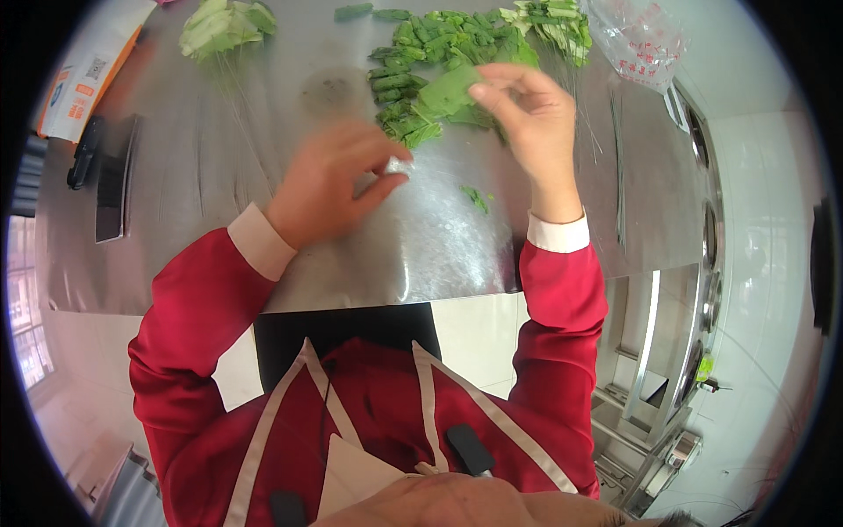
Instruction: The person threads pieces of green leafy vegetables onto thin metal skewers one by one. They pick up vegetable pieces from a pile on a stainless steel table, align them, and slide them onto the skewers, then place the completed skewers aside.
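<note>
My right hand [527, 109] pinches a flat green leaf [448, 92] by its right end, between thumb and fingers. Under and behind that leaf lies a pile of rolled or folded green leaves [435, 43], heaped on the metal tabletop [355, 270]. To the left, my left hand [336, 178] hovers over the table, blurred, its thumb and forefinger curved towards each other. A pale shiny patch shows between those fingertips; whether it is a held thing or glare on the metal is unclear. Small torn leaf scraps [475, 197] lie between my hands.
Paler leaf piles sit at the far left [224, 29] and far right [556, 26]. Thin wire-like strands [619, 165] lie on the right. Beyond is a clear plastic bag [635, 46]. At left are a printed packet [92, 72], a black object [85, 153] and a dark flat device [113, 191].
</note>
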{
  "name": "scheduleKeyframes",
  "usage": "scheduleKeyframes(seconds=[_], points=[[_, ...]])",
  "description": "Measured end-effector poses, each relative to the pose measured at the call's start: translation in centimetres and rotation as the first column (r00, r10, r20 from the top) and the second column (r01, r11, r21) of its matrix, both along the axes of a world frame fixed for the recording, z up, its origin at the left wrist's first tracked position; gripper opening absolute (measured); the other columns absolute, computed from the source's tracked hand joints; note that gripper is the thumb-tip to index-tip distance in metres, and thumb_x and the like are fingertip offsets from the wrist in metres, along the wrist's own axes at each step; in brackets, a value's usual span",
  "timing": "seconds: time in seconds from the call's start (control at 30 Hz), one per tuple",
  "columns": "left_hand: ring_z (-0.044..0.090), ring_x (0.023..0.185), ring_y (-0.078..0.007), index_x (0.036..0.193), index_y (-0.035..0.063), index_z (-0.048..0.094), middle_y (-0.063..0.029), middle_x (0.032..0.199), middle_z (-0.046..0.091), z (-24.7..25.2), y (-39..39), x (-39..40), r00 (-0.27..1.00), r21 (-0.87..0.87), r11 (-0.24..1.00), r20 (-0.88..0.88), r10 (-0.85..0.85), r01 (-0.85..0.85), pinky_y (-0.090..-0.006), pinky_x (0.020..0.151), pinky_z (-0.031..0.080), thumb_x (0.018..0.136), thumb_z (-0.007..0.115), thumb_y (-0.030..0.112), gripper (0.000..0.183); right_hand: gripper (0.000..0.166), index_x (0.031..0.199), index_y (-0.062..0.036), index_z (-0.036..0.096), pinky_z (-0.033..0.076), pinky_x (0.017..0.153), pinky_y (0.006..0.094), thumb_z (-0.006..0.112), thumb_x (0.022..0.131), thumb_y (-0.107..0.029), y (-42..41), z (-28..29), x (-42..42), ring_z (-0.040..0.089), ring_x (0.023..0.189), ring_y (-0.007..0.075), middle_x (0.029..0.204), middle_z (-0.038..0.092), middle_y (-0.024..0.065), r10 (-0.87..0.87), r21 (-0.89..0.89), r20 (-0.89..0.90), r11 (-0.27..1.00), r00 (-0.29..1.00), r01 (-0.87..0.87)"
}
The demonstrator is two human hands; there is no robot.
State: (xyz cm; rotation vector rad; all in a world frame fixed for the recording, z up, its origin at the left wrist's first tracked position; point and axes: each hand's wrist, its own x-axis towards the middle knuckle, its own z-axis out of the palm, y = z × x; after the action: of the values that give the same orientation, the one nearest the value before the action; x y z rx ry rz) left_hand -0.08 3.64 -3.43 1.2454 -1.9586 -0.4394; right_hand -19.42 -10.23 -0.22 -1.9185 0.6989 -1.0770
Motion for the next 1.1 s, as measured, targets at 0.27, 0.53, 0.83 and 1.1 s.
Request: scheduleKeyframes(seconds=[0.27, 0.53, 0.83, 1.1], points=[[0.051, 0.083, -0.0261, 0.097, 0.0045, 0.062, -0.0089, 0.09, 0.053, -1.4, -2.2, -8.2, 0.981, -0.214, 0.968, 0.167, -0.096, 0.132, -0.0357, 0.073, 0.043, 0.066, 0.064, 0.002, 0.03, 0.015, 0.088, 0.0004, 0.065, 0.037, 0.058, 0.017, 0.071, 0.075, -0.003, -1.6, 0.6, -1.8, 0.047, 0.063, 0.0028, 0.073, 0.061, -0.0012, -0.175, 0.017, 0.183, 0.984, 0.967, 0.175], [0.053, 0.076, -0.0282, 0.081, 0.002, 0.059, -0.007, 0.082, 0.056, -2.1, -4.5, -8.4, 0.962, -0.134, 0.969, 0.206, -0.178, 0.208, -0.0355, 0.067, 0.043, 0.066, 0.059, -0.003, 0.016, 0.016, 0.085, -0.0052, 0.067, 0.038, 0.057, 0.0196, 0.074, 0.071, -0.009, -2.7, -0.9, -1.6, 0.044, 0.06, 0.0054, 0.07, 0.06, -0.0038, -0.19, -0.082, 0.131, 0.976, 0.973, 0.201], [0.052, 0.068, -0.0124, 0.095, 0.0014, 0.062, -0.0057, 0.077, 0.059, 2.7, -1.2, 2.1, 0.823, 0.301, 0.898, -0.382, 0.421, -0.32, -0.0235, 0.065, 0.042, 0.082, 0.061, 0.007, 0.014, 0.015, 0.084, -0.0047, 0.066, 0.041, 0.064, 0.0228, 0.069, 0.07, -0.001, 1.4, 0.2, 0.0, 0.048, 0.068, 0.0095, 0.079, 0.063, -0.0008, 0.058, -0.243, -0.195, 0.964, 0.979, -0.105], [0.055, 0.076, -0.0089, 0.094, -0.0007, 0.062, -0.0023, 0.082, 0.061, 0.9, -1.1, 1.9, 0.825, 0.379, 0.911, -0.455, 0.336, -0.162, -0.0213, 0.07, 0.044, 0.083, 0.061, 0.006, 0.013, 0.017, 0.077, -0.0035, 0.062, 0.045, 0.062, 0.0294, 0.072, 0.064, 0.0, 3.7, -1.0, 2.3, 0.054, 0.068, 0.0197, 0.075, 0.061, 0.0051, 0.184, -0.27, -0.269, 0.928, 0.946, -0.257]])
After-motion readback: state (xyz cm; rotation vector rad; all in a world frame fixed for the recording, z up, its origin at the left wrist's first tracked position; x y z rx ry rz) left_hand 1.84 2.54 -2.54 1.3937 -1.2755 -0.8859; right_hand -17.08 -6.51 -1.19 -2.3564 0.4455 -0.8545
